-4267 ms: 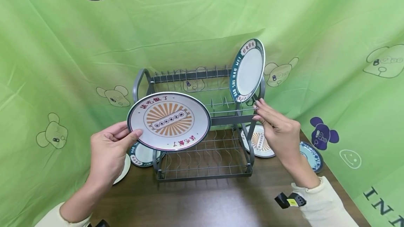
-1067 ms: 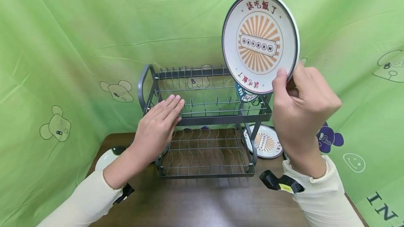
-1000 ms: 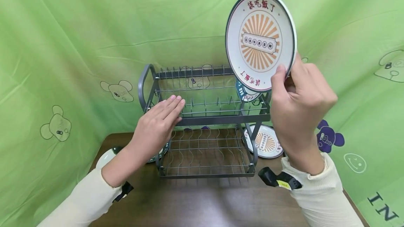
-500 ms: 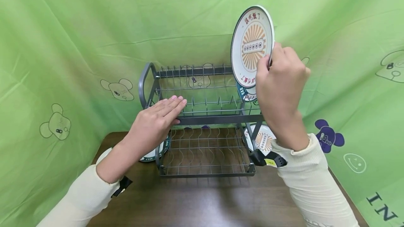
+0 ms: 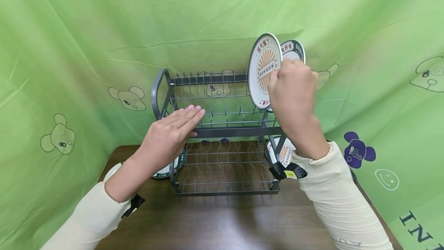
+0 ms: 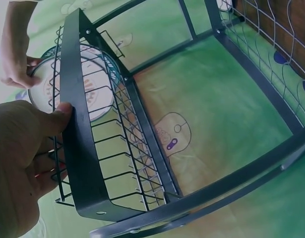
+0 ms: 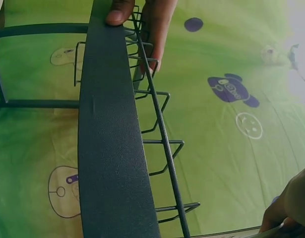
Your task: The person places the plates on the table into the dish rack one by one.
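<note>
A two-tier dark grey dish rack [image 5: 222, 131] stands on the wooden table. My left hand [image 5: 170, 136] grips its upper front rail; in the left wrist view the thumb [image 6: 63, 113] lies on the rail, with fingers across the wires. My right hand [image 5: 295, 95] pinches the right edge of a white plate [image 5: 265, 70] with an orange sunburst. That plate stands nearly upright at the right end of the upper tier; its lowest edge among the wires is hard to make out. Just behind it, a green-rimmed plate [image 5: 293, 48] is upright in the rack, partly hidden by my right hand.
Another sunburst plate [image 5: 282, 153] lies on the table right of the rack. Left of it lie a green-rimmed plate [image 5: 163, 171] and a pale dish [image 5: 112, 171], partly covered by the left arm. Green printed cloth [image 5: 208, 18] hangs behind and at both sides.
The sunburst plate passed from my left hand to my right, then came down and left onto the rack's right end. The right hand let go of the green-rimmed plate; the left took the rail.
</note>
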Demonstrator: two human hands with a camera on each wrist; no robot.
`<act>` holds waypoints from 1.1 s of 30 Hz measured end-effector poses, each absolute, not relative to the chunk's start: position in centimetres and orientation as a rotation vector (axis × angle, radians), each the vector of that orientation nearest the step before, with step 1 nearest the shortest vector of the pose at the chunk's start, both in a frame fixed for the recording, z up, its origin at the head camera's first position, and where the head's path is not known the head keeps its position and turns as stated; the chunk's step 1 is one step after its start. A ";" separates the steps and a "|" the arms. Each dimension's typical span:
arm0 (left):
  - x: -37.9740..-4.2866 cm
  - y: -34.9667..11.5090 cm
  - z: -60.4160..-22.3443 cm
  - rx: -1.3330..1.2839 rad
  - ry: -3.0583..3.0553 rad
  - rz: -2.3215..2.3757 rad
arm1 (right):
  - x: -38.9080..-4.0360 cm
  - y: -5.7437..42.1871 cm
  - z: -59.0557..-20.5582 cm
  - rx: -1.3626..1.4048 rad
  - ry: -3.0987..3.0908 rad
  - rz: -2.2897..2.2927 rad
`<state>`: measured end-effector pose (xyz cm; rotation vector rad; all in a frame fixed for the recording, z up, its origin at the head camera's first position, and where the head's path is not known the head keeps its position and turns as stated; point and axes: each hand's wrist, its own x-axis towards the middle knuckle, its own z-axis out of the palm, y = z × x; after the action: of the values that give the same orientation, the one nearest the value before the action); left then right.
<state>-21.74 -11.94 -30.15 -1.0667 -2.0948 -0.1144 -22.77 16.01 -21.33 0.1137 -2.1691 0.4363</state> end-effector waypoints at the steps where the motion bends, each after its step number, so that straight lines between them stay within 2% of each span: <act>1: -21.7 -11.9 -30.2 -1.065 -2.092 -0.117 | -22.8 16.0 -21.3 0.113 -2.188 0.426; 13: -21.7 -11.7 -30.1 -1.049 -2.085 -0.118 | -23.0 16.4 -20.5 -0.004 -2.342 0.420; 21: -21.6 -11.6 -30.2 -1.047 -2.104 -0.132 | -22.3 16.3 -20.2 -0.188 -2.421 0.553; 33: -21.5 -11.5 -30.3 -1.038 -2.111 -0.163 | -21.0 17.1 -20.0 -0.066 -2.528 0.503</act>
<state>-21.50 -11.50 -30.26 -1.0382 -2.1107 -0.1632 -20.95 17.13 -19.98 -0.0657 -2.5283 0.5030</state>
